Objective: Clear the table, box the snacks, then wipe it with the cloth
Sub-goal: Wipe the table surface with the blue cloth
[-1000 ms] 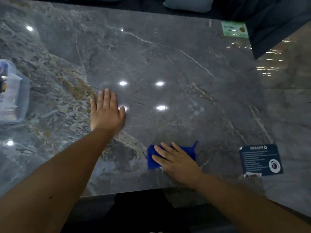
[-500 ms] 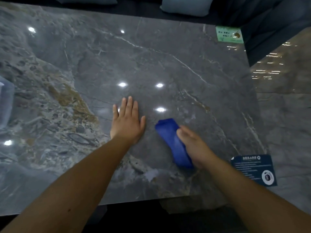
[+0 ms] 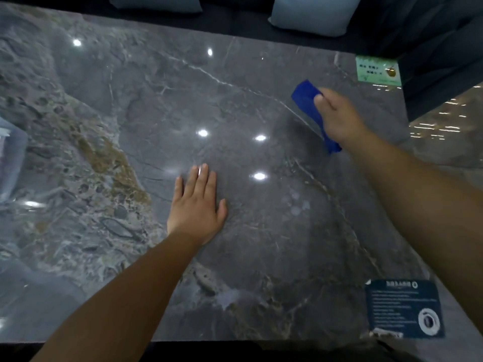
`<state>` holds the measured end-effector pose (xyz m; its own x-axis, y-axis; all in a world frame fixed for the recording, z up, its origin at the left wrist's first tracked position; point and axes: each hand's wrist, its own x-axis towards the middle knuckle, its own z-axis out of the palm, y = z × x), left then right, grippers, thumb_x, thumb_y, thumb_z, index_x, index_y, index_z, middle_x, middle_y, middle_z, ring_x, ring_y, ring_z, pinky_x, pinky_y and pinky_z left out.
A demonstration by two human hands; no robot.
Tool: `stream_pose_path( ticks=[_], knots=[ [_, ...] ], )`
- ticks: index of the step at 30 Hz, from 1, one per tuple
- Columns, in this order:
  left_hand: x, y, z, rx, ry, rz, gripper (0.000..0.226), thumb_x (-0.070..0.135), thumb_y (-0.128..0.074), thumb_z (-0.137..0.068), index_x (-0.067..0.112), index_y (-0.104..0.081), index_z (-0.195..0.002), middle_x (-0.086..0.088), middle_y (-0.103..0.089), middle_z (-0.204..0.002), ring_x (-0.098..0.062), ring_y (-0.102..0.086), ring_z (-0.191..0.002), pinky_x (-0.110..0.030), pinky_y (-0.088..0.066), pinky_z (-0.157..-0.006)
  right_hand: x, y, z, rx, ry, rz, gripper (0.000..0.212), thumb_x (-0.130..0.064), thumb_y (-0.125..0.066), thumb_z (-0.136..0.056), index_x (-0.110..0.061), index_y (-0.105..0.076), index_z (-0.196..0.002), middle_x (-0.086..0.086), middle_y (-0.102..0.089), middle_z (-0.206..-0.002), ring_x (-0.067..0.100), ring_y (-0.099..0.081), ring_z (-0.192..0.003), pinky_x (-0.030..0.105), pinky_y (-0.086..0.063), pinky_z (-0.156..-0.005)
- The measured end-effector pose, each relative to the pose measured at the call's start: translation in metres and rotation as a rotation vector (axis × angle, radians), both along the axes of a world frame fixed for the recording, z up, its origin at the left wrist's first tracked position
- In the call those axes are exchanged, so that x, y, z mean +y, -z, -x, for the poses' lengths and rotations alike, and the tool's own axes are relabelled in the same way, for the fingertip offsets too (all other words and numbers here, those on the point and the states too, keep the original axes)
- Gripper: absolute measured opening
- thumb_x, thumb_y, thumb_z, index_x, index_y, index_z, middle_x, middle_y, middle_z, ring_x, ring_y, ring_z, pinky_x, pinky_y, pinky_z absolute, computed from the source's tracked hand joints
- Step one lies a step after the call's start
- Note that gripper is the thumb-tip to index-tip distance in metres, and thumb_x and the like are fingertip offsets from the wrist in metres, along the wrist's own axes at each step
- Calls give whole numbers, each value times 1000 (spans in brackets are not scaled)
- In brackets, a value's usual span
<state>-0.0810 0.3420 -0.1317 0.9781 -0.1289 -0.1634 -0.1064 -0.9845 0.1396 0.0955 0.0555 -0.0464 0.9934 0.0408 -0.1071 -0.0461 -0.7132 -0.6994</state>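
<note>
At the far left edge a clear box (image 3: 10, 163) is sitting on the table (image 3: 156, 100), only partly in frame and too blurred to show its contents; the stone beside it is showing a mottled brown and pale patch, while the rest of the top is running dark grey with thin light veins and several bright ceiling-light reflections. Towards the middle the left hand (image 3: 197, 207) is lying flat on the table, palm down, fingers straight and close together, thumb out to the side, holding nothing; its bare forearm is reaching in from the lower left. Further right, towards the far side of the table, the right hand (image 3: 338, 118) is bearing down on the cloth (image 3: 307, 103) — a blue one, folded into a long strip; its thumb is lying on top of the cloth, the fingers are hidden beyond the hand, and the cloth is sticking out both ahead of the hand and behind the wrist. The right forearm is stretching in from the right edge. A dark card (image 3: 403, 308) with white print is lying at the table's near right corner; a green card (image 3: 379, 70) is lying at the far right corner, near the cloth but apart from it. Two pale cushions (image 3: 311, 14) are sitting beyond the far edge.
</note>
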Motion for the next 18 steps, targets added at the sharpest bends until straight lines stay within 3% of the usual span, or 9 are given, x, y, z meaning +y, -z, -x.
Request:
stream_pose_path(
  ticks=[2, 4, 6, 8, 12, 18],
  knots=[
    [0, 0, 0, -4, -4, 9, 70, 50, -26, -93, 10, -22, -150, -10, -15, -160, -25, -5, -148, -49, -3, -119, 5, 10, -21, -91, -110, 222, 38, -29, -34, -100, -11, -53, -127, 15, -62, -113, 29, -57, -99, 32, -38, -82],
    [0, 0, 0, -3, -1, 13, 70, 50, -27, -93, 10, -24, -150, -10, -16, -160, -25, -7, -148, -50, -5, -119, 11, 26, -34, -81, -223, 372, 45, -30, -33, -99, -8, -48, -135, 22, -56, -130, 37, -54, -115, 36, -38, -96],
    [0, 1, 0, -3, -7, 14, 70, 50, -29, -92, 10, -26, -150, -10, -18, -159, -25, -8, -148, -50, -6, -119, 18, 48, -38, -43, -395, 473, 50, -31, -33, -98, -8, -39, -141, 19, -41, -146, 36, -39, -133, 41, -27, -111],
    [0, 1, 0, -9, -16, 16, 70, 50, -31, -91, 10, -27, -149, -10, -19, -159, -24, -8, -148, -50, -7, -119, 21, 65, -36, -36, -465, 583, 51, -33, -34, -100, -16, -28, -147, 11, -23, -157, 31, -22, -143, 47, -19, -115],
    [-1, 1, 0, -8, -14, 20, 70, 49, -30, -92, 10, -24, -150, -9, -17, -160, -23, -6, -148, -47, -1, -119, 20, 73, -27, -31, -435, 665, 54, -39, -30, -100, -24, -16, -150, 3, -10, -160, 25, -10, -146, 48, -13, -115],
    [-1, -1, 1, -1, -10, 7, 70, 49, -27, -92, 11, -23, -150, -10, -17, -160, -25, -6, -148, -49, -4, -119, 14, 69, 23, -39, -483, 697, 56, -42, -24, -98, -19, -24, -149, 8, -20, -158, 30, -20, -144, 52, -21, -114]
  ],
)
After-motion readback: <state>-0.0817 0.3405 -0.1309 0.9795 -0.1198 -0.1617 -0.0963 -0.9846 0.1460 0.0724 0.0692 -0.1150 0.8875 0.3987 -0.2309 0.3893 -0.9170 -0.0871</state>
